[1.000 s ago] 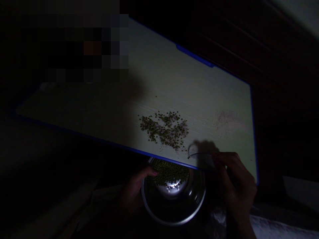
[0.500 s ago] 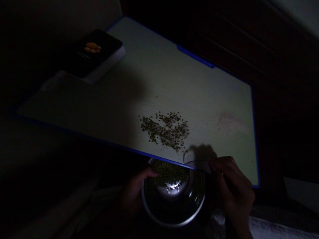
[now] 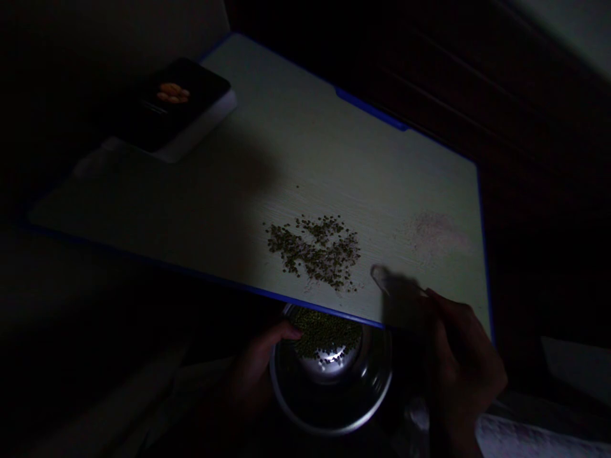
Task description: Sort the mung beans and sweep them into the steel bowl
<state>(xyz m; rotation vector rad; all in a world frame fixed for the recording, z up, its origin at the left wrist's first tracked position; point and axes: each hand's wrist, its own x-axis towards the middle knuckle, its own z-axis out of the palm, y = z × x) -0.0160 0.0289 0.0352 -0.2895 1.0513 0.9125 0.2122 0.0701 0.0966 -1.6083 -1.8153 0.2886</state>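
Round stainless-steel bowl [image 3: 342, 427] sits nearest, just below the board's near edge, holding a heap of small dark-green mung beans [image 3: 326, 332]. Left hand [image 3: 260, 366] lies at the bowl's left rim, its fingers [image 3: 286, 331] curled and held together, though the dim light hides whether they grip the rim. Right hand [image 3: 465, 369] rises to the right of the bowl, its fingers [image 3: 442, 305] pressed together and pinching the end of a thin pale sliver [image 3: 382, 277], perhaps plastic, too dim to name exactly. Its long axis runs left and slightly far from those fingers, and its tip stops just right of a loose scatter of small green beans [image 3: 315, 251] mixed with pinkish dust. That scatter lies on a cream-white laminate board with a blue edge [image 3: 363, 159], stretching mainly left to right. Left fingertips sit nearer the scatter, but the board's edge lies between them; on the right, only the sliver's tip comes close. Farther right lies a faint pink smear [image 3: 436, 232]. At the far left, a black box with an orange picture [image 3: 172, 102] sits on the board.
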